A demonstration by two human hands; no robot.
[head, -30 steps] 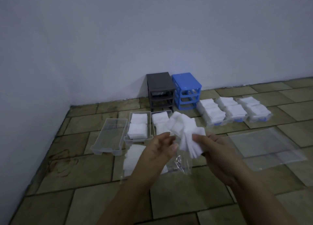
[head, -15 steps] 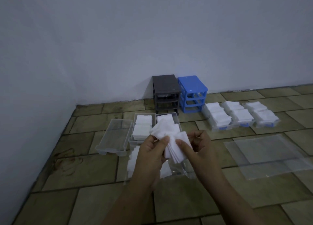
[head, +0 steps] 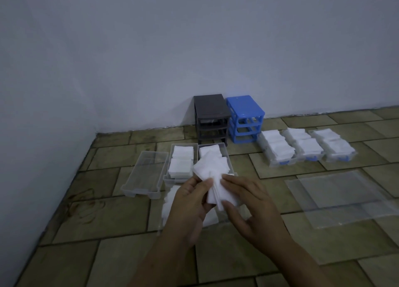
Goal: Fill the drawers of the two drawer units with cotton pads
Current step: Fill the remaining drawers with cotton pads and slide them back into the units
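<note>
Between both hands I hold a fanned stack of white cotton pads [head: 212, 171] above the floor. My left hand [head: 190, 202] grips its left side, and my right hand [head: 248, 202] pinches the right side. Behind the stack lie three clear drawers: an empty one [head: 144, 174], a middle one [head: 181, 161] with two piles of pads, and a third [head: 210, 152] partly hidden by the held pads. The dark grey drawer unit [head: 210, 118] and the blue drawer unit [head: 245, 118] stand drawerless against the wall. Three filled blue-handled drawers [head: 304, 147] lie to the right.
A clear plastic bag with loose pads [head: 170, 202] lies under my hands. Flat clear plastic sheets or bags [head: 345, 198] are spread on the tiles at the right. The wall corner closes off the left side.
The loose fan of pads has been gathered into a tighter stack between my hands, and both hands have come closer together. The view has shifted slightly.
</note>
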